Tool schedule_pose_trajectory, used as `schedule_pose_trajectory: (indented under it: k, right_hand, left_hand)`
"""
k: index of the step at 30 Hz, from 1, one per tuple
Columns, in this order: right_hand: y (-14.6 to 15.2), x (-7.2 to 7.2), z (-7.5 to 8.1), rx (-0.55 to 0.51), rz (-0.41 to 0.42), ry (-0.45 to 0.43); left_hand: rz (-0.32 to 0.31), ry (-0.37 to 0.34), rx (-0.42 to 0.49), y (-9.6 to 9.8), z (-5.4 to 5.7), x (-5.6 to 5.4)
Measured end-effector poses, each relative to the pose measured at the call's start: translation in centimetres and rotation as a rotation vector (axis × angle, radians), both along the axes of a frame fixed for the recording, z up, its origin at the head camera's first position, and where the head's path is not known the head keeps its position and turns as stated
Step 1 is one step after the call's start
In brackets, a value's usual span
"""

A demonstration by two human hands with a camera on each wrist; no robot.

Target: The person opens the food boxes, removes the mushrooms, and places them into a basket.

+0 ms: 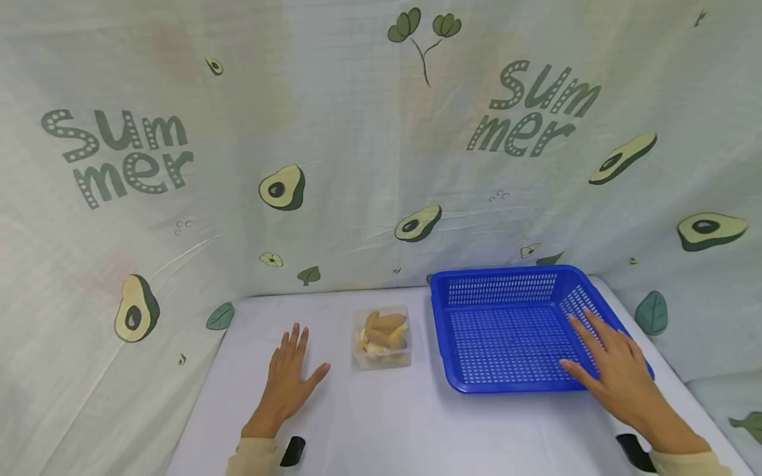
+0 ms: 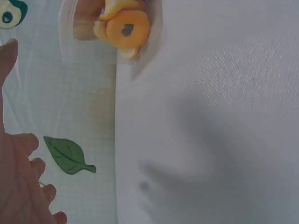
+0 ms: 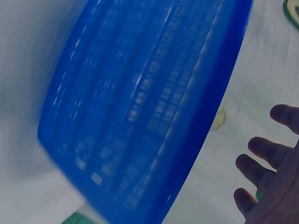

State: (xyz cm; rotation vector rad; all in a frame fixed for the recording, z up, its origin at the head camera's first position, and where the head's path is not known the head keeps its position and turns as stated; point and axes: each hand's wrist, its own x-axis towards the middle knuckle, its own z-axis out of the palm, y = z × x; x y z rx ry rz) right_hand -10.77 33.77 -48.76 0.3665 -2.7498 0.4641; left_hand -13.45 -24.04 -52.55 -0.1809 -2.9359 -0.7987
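Note:
My left hand (image 1: 288,380) is held over the left part of the white table, palm down with fingers spread and nothing in it. Just to its right stands a small clear plastic box (image 1: 357,361) with brown oval pieces and orange-yellow pieces inside. The left wrist view shows the same box (image 2: 65,46) from the side, above the thumb. A blue perforated plastic basket (image 1: 443,330) sits at the right. Over its right front corner my right hand (image 1: 622,373) reaches with straight, spread fingers. In the right wrist view, those fingers (image 3: 266,151) are beside the outside of the basket (image 3: 126,93).
A pale cloth printed with avocados (image 1: 286,188), leaves and lettering hangs behind and on both sides of the white table (image 1: 417,430). Dark bands (image 1: 293,451) show by both wrists. The basket reaches close to the table's right edge.

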Motion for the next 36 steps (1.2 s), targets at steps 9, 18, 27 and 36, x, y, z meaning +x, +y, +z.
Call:
schedule_pose_trajectory:
  k: [9, 18, 27, 36]
  right_hand:
    - [-6.1, 0.2, 0.8, -0.039, 0.18, 0.09]
    - [-12.0, 0.8, 0.0, -0.082, 0.307, 0.121]
    - [-18.6, 1.8, 0.0, -0.149, 0.432, 0.178]
    - [-24.7, 1.7, -1.1, -0.236, 0.474, 0.14]
  left_hand:
    - [-0.054, 0.035, 0.143, 2.5, -1.1, 0.3]
    - [-0.048, -0.004, 0.285, 4.8, -2.4, 0.5]
    - [-0.048, -0.035, 0.453, 6.6, -3.6, 0.2]
    - [-0.095, 0.019, 0.59, 8.2, -4.5, -0.6]
